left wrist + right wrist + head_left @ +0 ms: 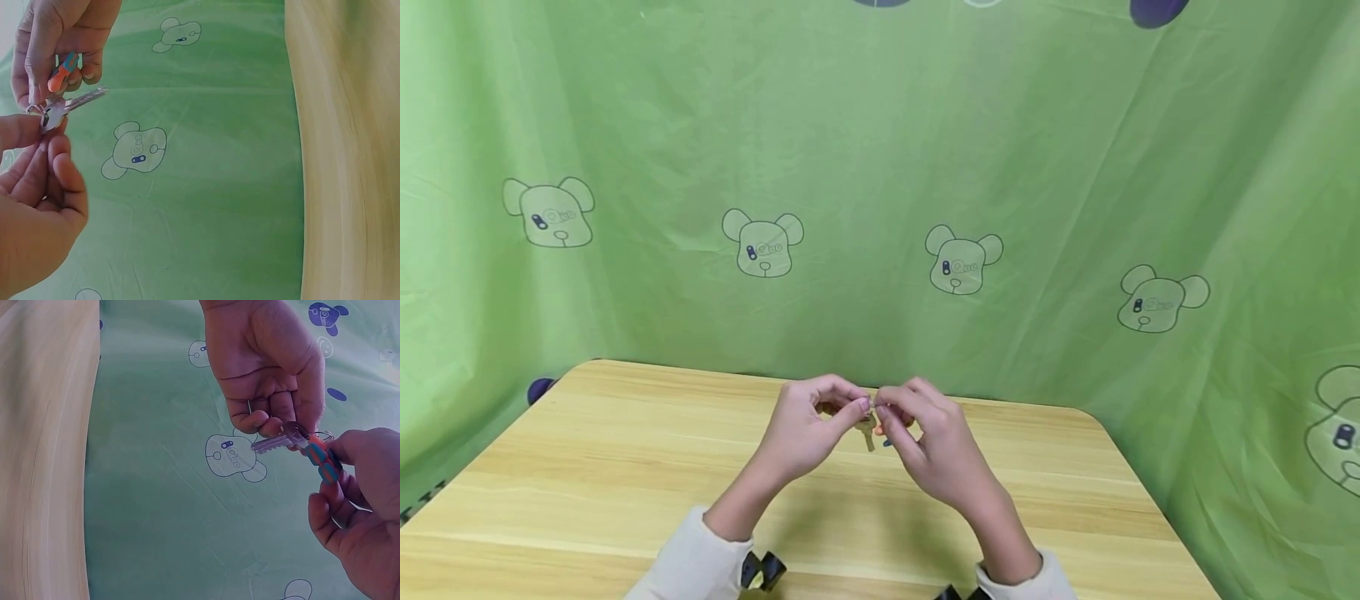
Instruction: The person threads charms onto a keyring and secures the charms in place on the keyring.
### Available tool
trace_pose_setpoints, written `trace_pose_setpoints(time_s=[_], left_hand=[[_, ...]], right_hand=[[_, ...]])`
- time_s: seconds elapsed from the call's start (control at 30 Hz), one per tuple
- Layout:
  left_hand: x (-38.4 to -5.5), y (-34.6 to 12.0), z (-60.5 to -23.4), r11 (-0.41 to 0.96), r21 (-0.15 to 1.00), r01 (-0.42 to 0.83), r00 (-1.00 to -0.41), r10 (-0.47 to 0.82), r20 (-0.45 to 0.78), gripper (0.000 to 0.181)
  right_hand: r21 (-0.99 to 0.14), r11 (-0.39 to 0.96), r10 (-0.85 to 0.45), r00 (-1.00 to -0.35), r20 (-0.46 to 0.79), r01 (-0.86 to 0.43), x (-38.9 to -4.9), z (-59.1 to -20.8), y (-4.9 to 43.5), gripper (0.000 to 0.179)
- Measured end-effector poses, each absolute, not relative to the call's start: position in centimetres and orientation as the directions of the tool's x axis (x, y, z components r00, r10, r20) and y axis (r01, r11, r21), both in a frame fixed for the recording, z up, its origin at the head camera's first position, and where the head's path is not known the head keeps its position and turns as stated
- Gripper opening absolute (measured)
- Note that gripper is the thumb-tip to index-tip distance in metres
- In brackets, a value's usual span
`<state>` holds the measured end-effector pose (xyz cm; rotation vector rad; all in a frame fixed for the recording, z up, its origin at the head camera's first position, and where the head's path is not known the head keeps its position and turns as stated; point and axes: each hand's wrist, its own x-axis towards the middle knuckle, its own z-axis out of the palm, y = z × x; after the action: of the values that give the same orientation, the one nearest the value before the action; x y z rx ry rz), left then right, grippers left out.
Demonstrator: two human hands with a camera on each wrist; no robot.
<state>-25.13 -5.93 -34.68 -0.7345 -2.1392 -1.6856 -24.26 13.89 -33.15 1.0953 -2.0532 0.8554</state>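
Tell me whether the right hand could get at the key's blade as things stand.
Probably yes: the right hand is close beside the blade, which sticks out with no fingers wrapped over it. The left hand pinches the key's head, leaving the blade's tip free.

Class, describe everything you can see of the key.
The key looks metallic: silvery in the wrist views, yellowish in the head view. It has a rounded head and a straight, notched blade. It is held above the table, blade pointing downward, its head in the fingertips of the left hand, beside a thin ring.
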Motion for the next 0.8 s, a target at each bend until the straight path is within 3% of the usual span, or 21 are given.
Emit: trace_pose_setpoints(time_s=[0.23,0.8], left_hand=[[-25.33,-5.84,-35.05,0.192,0.774,0.603,-0.792,0.26,0.553,0.006],[-25.29,-5.97,-34.92,0.219,0.749,0.625,-0.776,0.271,0.569,0.008]], right_hand=[[-0.251,0.454,-0.443,-0.461,0.768,-0.855,-24.25,-33.2,13.98,0.014],[-0.265,0.461,-0.458,-0.483,0.746,-0.847,-24.14,-33.04,14.22,0.014]])
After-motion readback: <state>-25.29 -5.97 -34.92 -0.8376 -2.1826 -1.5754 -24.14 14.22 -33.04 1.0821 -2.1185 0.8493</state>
